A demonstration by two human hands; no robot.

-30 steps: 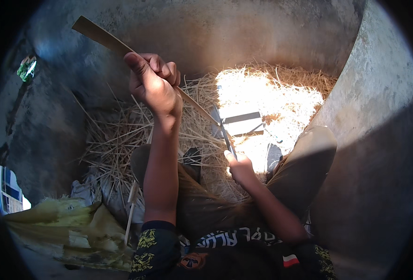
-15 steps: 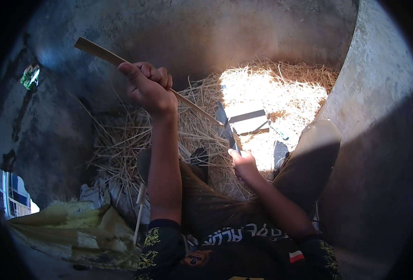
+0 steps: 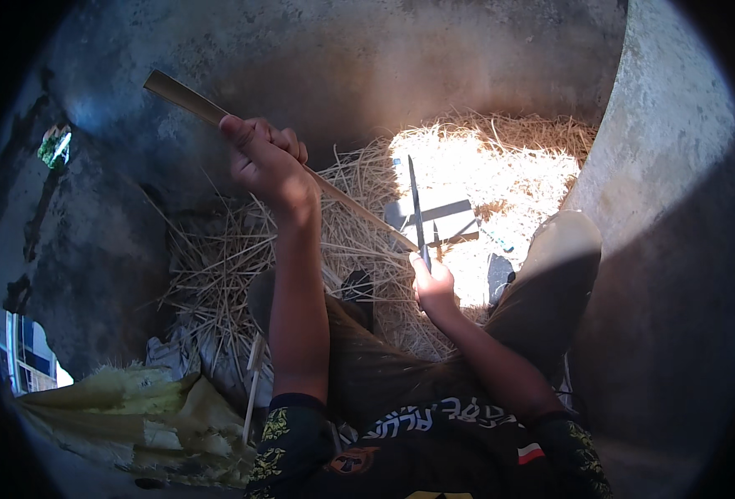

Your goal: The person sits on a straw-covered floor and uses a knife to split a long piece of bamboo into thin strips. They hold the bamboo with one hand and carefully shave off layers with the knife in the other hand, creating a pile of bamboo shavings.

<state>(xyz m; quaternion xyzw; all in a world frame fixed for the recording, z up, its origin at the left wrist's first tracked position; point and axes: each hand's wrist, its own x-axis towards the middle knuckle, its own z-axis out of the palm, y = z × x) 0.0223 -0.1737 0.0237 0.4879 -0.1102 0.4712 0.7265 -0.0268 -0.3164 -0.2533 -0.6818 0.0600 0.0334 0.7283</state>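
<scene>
Strip: long flat bamboo strip (image 3: 218, 112), pale tan, runs on a slant from upper left down toward centre. Upper end stands free above the left hand; lower end meets the blade near centre.
Left hand: left hand (image 3: 268, 162) raised, fingers curled tight round the strip part-way along its length, thumb on top. Forearm rises straight from the lower edge.
Right hand: right hand (image 3: 432, 284) lower and right of centre, closed round the handle of the knife; handle itself hidden in the fist.
Knife: knife (image 3: 416, 208) blade thin and dark, points up and away from the fist, nearly upright, its edge touching the strip's lower end.
Shavings: heap of straw-like shavings (image 3: 318, 249) covers the ground under both hands, part in shade, part in a bright sun patch at upper right.
Block: flat grey block (image 3: 446, 218) lies on the shavings in the sun patch, just behind the blade.
Knee: right knee (image 3: 563, 245) bent up at right, just beside the concrete wall (image 3: 675, 208).
Sheet: crumpled yellow sheet (image 3: 135, 416) at lower left, well apart from the hands.
Sticks: two thin pale sticks (image 3: 251, 382) stand beside the left forearm, near the sheet.
Ground: grey concrete floor (image 3: 101, 249), shaded, left of the heap.
</scene>
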